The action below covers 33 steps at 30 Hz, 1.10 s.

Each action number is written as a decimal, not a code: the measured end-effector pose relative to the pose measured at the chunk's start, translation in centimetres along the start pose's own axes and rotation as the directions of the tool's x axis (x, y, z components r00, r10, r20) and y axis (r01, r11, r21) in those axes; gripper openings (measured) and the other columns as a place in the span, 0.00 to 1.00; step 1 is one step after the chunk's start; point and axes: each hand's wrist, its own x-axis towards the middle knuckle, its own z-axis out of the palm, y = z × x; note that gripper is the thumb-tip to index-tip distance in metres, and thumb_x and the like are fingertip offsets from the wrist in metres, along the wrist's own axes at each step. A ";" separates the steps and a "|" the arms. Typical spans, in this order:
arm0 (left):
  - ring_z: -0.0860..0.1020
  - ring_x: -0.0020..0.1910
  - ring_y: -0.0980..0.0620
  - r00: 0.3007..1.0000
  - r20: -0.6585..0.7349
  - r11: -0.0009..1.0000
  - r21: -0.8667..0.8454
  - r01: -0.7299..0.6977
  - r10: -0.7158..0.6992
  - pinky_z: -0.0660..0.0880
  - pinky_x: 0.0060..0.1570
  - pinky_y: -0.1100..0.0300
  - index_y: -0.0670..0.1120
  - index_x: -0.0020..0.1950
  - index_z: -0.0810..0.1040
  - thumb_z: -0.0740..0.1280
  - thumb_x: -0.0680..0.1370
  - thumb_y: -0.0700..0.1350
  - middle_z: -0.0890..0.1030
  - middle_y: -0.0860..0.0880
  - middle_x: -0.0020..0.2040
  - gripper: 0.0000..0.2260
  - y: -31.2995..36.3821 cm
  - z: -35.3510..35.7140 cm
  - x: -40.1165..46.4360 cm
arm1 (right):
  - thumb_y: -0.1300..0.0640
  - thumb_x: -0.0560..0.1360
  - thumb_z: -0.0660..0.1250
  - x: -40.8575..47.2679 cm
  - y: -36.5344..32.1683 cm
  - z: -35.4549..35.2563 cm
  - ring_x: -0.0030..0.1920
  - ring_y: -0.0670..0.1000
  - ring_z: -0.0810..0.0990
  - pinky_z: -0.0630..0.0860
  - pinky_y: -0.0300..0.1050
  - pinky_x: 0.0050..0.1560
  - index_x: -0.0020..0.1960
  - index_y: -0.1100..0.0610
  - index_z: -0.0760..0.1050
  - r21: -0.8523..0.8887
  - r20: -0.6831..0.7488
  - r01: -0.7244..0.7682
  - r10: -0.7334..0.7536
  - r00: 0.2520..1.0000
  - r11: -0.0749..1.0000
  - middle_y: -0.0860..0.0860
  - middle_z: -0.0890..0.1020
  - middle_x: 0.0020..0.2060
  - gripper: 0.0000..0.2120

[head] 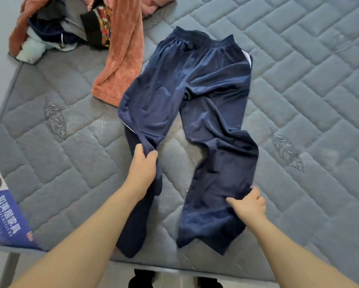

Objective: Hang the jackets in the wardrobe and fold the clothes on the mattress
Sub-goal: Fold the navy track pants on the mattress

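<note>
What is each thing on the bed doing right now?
navy trousers: spread flat, unfolded, legs apart
left hand: pinches one trouser leg
right hand: grips the other leg
orange garment: lying loose, unfolded
clothes pile: heaped, unfolded
mattress: bare, quilted

Clothes pile [55, 28] at mattress [299, 100] far-left corner cut by top edge; lower left trouser leg [132, 229] partly hidden under left forearm [87, 235]; label [6, 217] cropped at left edge.

Trousers [191, 113] lie mid-mattress [299, 100] (clothes pile [70, 28] behind, left).
</note>
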 end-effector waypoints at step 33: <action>0.78 0.56 0.37 0.725 0.619 0.702 0.659 -0.269 -0.302 0.78 0.43 0.50 0.47 0.70 0.61 0.55 0.79 0.35 0.76 0.41 0.62 0.19 3.1 36.7 -13.3 | 0.41 0.77 0.61 3.2 25.0 -10.5 0.52 0.49 0.77 0.69 0.39 0.45 0.51 0.46 0.72 0.574 -0.068 0.104 -0.079 0.995 0.812 0.42 0.78 0.49 0.10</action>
